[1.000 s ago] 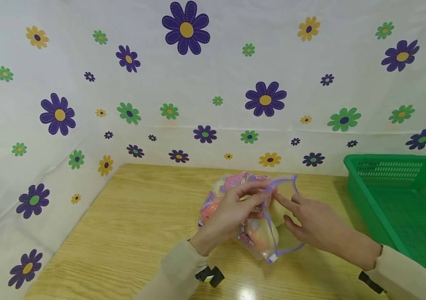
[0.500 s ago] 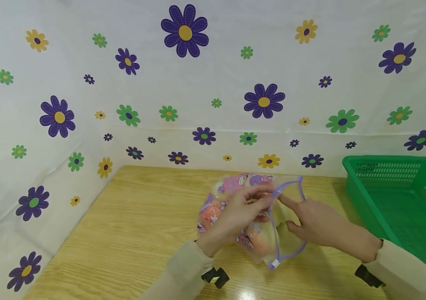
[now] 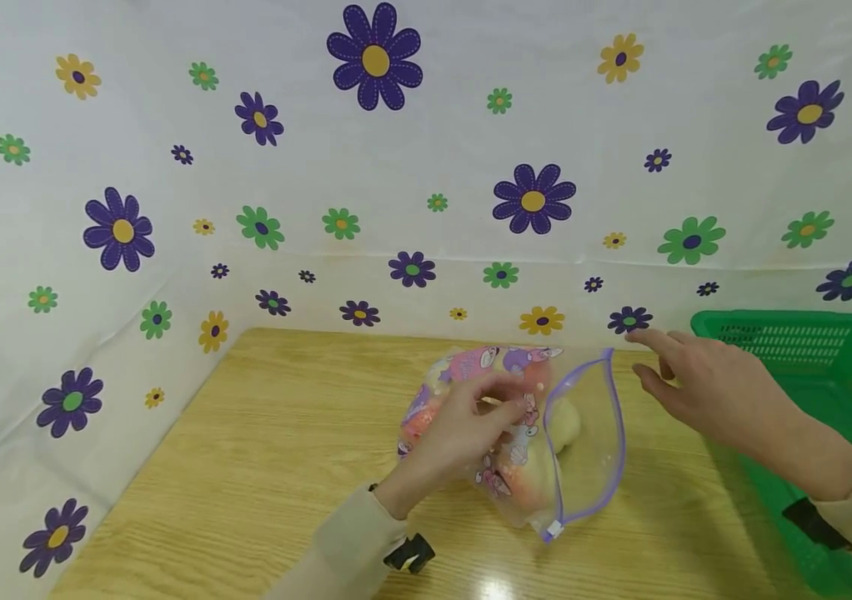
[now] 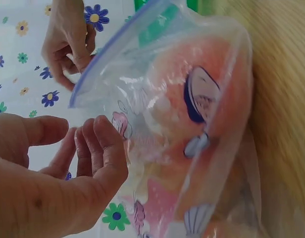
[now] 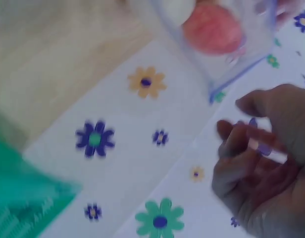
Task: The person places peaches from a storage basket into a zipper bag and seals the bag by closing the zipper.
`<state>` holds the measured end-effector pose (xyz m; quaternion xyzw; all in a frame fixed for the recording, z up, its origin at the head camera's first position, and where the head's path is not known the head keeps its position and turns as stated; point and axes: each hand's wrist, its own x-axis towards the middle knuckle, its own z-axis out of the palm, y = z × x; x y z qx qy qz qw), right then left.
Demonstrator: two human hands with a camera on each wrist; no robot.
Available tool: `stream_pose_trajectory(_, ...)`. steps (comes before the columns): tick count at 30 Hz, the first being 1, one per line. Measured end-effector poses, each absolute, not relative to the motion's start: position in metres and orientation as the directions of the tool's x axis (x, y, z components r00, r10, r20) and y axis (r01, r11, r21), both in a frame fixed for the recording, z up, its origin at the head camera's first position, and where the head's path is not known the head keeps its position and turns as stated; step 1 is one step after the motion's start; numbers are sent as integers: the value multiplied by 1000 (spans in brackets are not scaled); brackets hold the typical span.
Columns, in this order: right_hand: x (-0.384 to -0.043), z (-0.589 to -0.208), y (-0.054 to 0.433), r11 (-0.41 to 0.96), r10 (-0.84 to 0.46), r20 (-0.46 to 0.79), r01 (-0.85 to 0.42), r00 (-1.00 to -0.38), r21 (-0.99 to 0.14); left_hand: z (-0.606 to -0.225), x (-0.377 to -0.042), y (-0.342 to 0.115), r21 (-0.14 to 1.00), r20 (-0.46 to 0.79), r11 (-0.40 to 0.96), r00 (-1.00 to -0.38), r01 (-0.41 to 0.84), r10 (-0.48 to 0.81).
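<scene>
A clear plastic slider zip bag (image 3: 516, 483) with pink and purple cartoon prints lies on the table, its purple-edged mouth gaping to the right. Its white slider (image 3: 555, 529) sits at the near corner. Pink-orange and pale yellow rounded pieces (image 5: 213, 29) show inside; their kind is unclear. My left hand (image 3: 463, 429) is over the bag's upper side, fingers loosely bent. In the left wrist view a gap shows between thumb and fingertips, with no film pinched there. Apart from the bag, my right hand (image 3: 726, 396) is raised to its right, fingers loosely bent and holding nothing.
A green plastic basket (image 3: 726, 367) with slotted walls stands at the right, partly behind my right forearm. The wooden table (image 3: 261, 467) runs back to a white flower-printed sheet (image 3: 426, 150) hung behind and at the left.
My right hand has left the bag's mouth and moved right and up toward the basket. The left hand has drawn slightly back from the purple edge. The mouth now gapes wider.
</scene>
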<state>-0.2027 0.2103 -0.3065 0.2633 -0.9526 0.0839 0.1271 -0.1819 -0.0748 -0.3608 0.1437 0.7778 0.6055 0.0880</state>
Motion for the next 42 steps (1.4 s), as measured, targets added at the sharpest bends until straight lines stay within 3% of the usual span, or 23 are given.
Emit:
stream_pose_trajectory(5, -214, -308, 215, 795, -595, 281, -601, -753, 74, -365, -171, -84, 816, 134, 438, -861, 377, 490)
stream_pose_trajectory(11, -224, -312, 211, 724, -690, 254, -635, -678, 270, -364, -144, -76, 501, 0, 564, -652, 656, 758)
stream_pose_trajectory(13, -227, -314, 209, 717, -696, 251, -633, -672, 292, -367, -138, -69, 385, -30, 585, -623, 714, 781)
stream_pose_trajectory(19, -237, -322, 198, 721, -686, 181, -621, -705, 308, -380, -132, -47, -23, 98, 647, -643, 762, 760)
stream_pose_trajectory(23, -244, -327, 190, 712, -687, 178, -604, -704, 357, -388, -130, -38, -310, 238, 667, -623, 678, 745)
stream_pose_trajectory(26, -247, -328, 185, 696, -698, 185, -595, -692, 402, -392, -130, -35, -428, 305, 670, -601, 606, 738)
stream_pose_trajectory(31, -248, -325, 186, 672, -720, 179, -609, -671, 421, -386, -130, -42, -413, 310, 660, -584, 628, 750)
stream_pose_trajectory(34, -246, -322, 194, 683, -722, 231, -615, -652, 394, -368, -132, -57, -270, 332, 667, -583, 694, 741)
stream_pose_trajectory(37, -242, -320, 204, 697, -715, 285, -624, -638, 352, -342, -133, -81, -141, 436, 658, -550, 739, 712)
stream_pose_trajectory(42, -232, -314, 213, 712, -701, 352, -642, -620, 286, -306, -134, -119, -22, 595, 647, -510, 762, 621)
